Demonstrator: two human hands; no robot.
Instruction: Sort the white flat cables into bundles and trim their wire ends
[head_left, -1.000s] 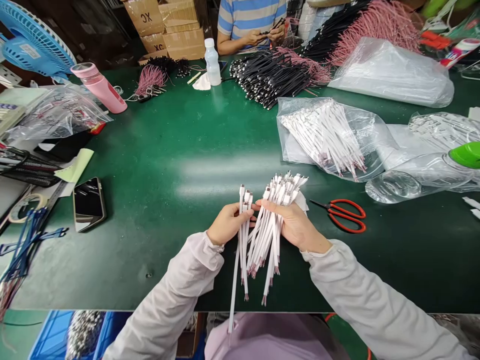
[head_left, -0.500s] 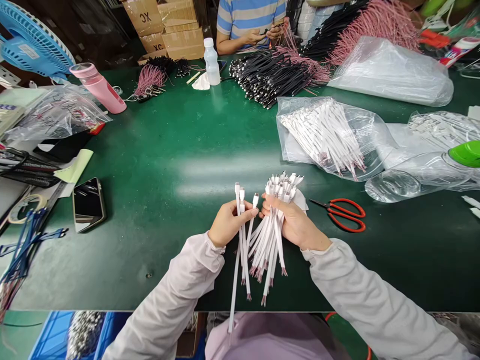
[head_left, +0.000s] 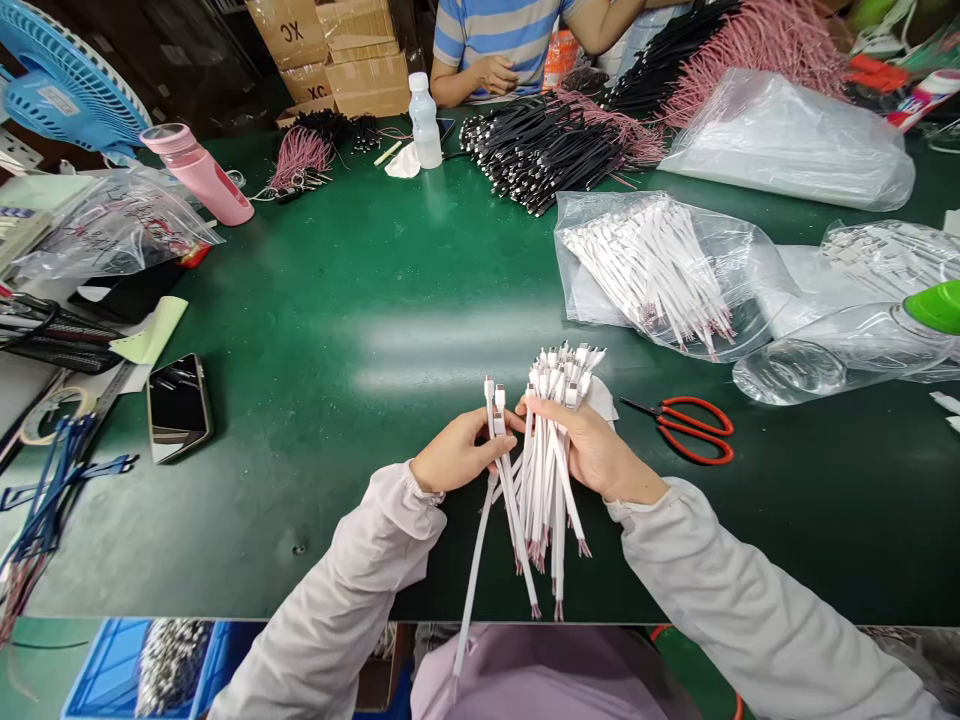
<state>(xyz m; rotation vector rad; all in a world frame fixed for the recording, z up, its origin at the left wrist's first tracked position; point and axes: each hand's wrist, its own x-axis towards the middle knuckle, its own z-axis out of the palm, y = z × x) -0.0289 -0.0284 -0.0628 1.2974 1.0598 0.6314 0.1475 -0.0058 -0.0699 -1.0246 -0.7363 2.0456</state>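
Note:
My left hand [head_left: 466, 448] is closed on a few flat white USB cables [head_left: 516, 525], their plugs pointing up past the thumb. One longer cable from it hangs down over the table's front edge. Right beside it, my right hand [head_left: 592, 445] is wrapped round a thick bundle of white USB cables [head_left: 541, 480]. The plugs of that bundle fan out above the fingers, and its stripped pinkish wire ends hang below. The fingertips of both hands nearly meet between the two groups; whether they touch, I cannot tell.
Red-handled scissors [head_left: 694, 430] lie to the right. Beyond them are a plastic bag of white cables [head_left: 652, 265] and a clear bottle [head_left: 840, 350] on its side. A phone [head_left: 178, 410] lies left. Black cables [head_left: 540, 150] are piled at the back, before a seated person [head_left: 502, 45].
My left hand's cables have shifted right, closer to the bundle, and a cable held apart near the left thumb no longer shows there. The person opposite has raised one arm.

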